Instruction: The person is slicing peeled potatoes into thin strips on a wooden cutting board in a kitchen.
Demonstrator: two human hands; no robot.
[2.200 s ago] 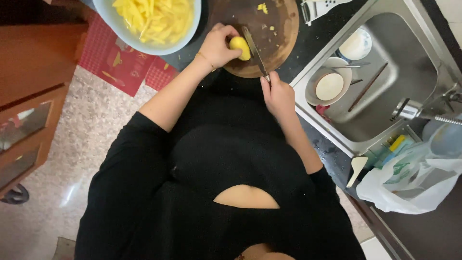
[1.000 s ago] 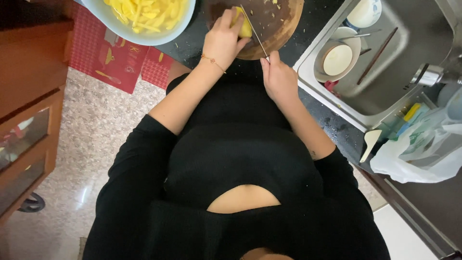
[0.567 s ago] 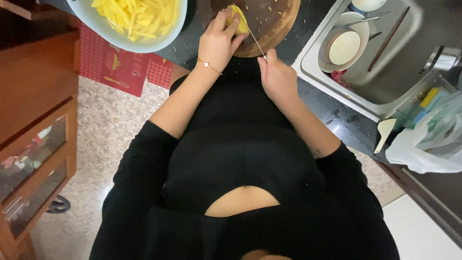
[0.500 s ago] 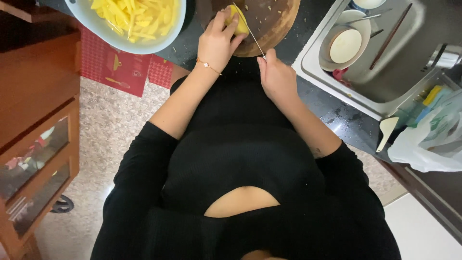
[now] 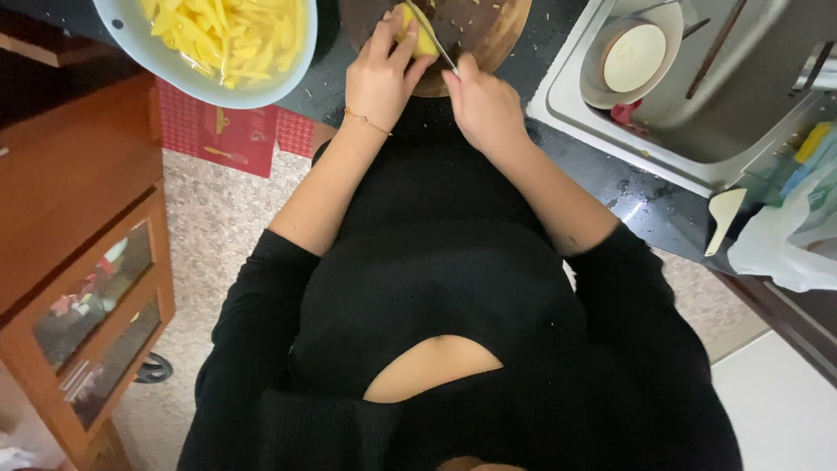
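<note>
At the round wooden cutting board (image 5: 488, 39), my right hand (image 5: 484, 105) sits at the board's near edge, closed around the handle of a knife (image 5: 433, 39) whose blade slants up across the wood. Just left of it, my left hand (image 5: 381, 74) is clamped over a peeled yellow potato (image 5: 418, 37), fingertips curled on top, the blade pressed against the potato's right side. Compared with a second ago, the grip and the blade's angle are unchanged; only my view has swung, pushing the board toward the top edge, so I judge the slicing carries on mid-stroke. Left of the board, the pale blue bowl (image 5: 166, 61) holds cut yellow strips in water. Right of the board, the steel sink (image 5: 697, 113) holds a white bowl (image 5: 632, 57) and chopsticks.
</note>
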